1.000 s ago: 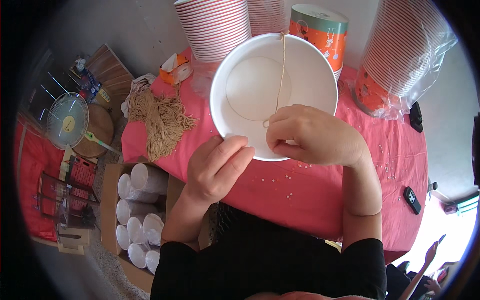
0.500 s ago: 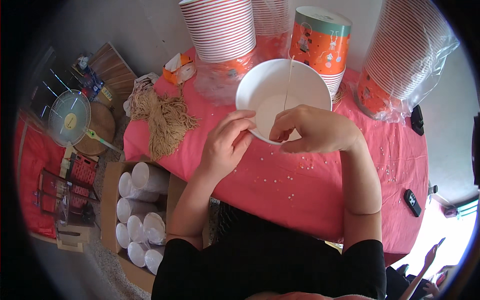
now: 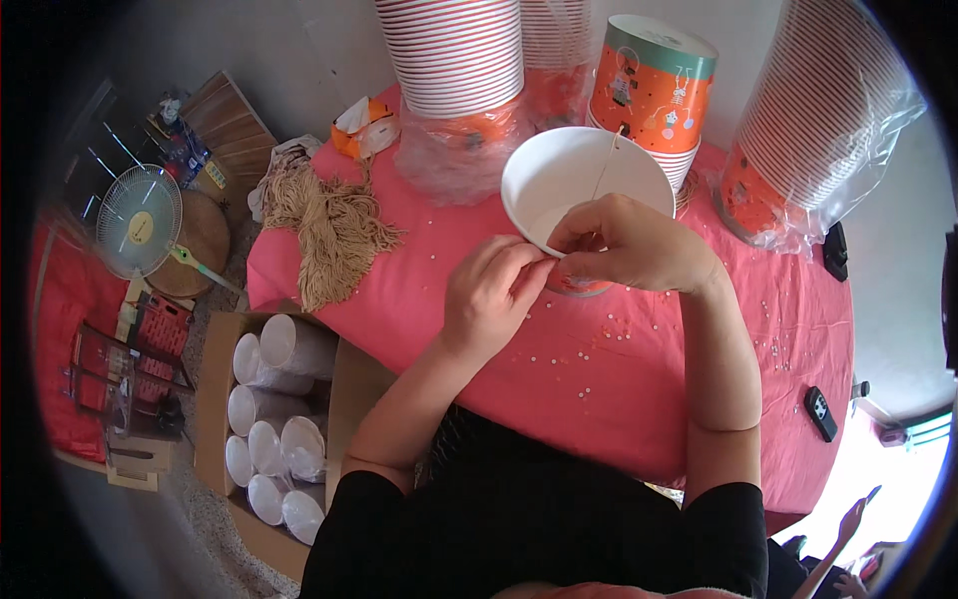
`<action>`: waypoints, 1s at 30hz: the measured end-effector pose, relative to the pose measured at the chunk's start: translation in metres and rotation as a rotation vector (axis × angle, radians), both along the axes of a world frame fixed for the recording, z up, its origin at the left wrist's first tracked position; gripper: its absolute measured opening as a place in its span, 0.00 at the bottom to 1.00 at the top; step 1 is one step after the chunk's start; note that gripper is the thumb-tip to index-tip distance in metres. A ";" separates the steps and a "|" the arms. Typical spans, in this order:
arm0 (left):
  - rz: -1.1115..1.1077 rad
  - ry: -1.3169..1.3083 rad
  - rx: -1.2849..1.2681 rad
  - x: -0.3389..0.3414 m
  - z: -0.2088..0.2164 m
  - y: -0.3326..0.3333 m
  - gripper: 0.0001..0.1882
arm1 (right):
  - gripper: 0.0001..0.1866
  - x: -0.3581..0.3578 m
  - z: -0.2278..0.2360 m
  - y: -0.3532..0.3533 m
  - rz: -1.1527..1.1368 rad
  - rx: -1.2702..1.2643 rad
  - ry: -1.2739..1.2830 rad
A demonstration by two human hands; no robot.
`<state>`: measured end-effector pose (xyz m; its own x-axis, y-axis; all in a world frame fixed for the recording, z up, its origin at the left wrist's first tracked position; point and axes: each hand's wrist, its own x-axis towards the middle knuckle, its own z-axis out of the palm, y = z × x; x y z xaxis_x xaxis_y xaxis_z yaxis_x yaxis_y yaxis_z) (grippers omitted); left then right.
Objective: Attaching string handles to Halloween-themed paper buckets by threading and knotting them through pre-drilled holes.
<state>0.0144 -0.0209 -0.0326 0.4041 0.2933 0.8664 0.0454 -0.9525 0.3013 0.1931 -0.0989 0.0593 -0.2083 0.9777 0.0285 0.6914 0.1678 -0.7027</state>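
Observation:
A paper bucket [image 3: 531, 185], white inside, sits on the pink-covered table with its mouth tilted toward me. A thin beige cord [image 3: 606, 165] runs from a knot at its far rim across the opening to my right hand. My right hand [image 3: 644, 245] is bent over the near rim, fingers closed in a pinch on the cord. My left hand [image 3: 494, 295] pinches at the near rim from outside, its fingertips close to those of the right; whether it also grips the cord end is hidden.
A hank of beige cords [image 3: 334, 235] lies on the left of the table [image 3: 639, 419]. Stacked buckets [image 3: 449, 55], an upturned orange bucket [image 3: 654, 95] and a bagged stack [image 3: 828, 120] stand behind. Small white bits are scattered nearby. A cardboard box [image 3: 354, 399] of wrapped cups is left.
The bucket has shifted slightly right and tilted. My left hand has moved right along the near rim, and its fingertips now meet the right hand's there.

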 end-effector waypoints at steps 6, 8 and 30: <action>-0.028 -0.036 -0.157 -0.002 0.005 -0.001 0.10 | 0.09 0.006 -0.004 0.000 0.014 0.076 0.064; -0.022 -0.055 -0.234 -0.009 0.006 0.004 0.09 | 0.09 0.008 -0.003 -0.001 0.007 0.112 0.042; -0.879 -0.169 -1.106 -0.035 0.026 0.013 0.18 | 0.08 -0.023 0.000 -0.006 -0.001 0.219 0.375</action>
